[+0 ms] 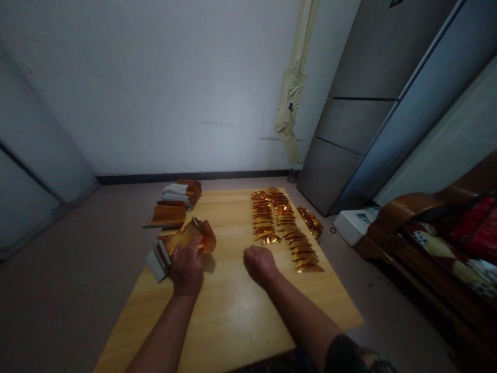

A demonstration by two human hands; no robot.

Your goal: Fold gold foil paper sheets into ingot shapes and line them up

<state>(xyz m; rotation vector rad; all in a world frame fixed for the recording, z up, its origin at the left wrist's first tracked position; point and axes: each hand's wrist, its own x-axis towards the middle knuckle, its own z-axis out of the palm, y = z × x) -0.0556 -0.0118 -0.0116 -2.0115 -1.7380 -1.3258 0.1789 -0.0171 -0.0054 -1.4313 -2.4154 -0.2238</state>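
My left hand (188,267) rests over a loose pile of gold foil paper (176,239) on the left of the wooden table (233,311). Its fingers are bent onto the sheets, and one curled sheet stands up by the fingertips. Near the middle of the table, my right hand (261,264) is closed in a fist; whatever may be inside is hidden. Beyond and to the right of that fist lie rows of folded gold foil pieces (264,217), overlapping one another, with a longer row (303,248) running toward me.
More stacks of gold and grey paper (176,192) sit at the table's far left corner. Beside the right edge is a heap of gold pieces (310,223). A grey refrigerator (349,124), a white box (353,225) and a wooden bench (407,233) stand to the right.
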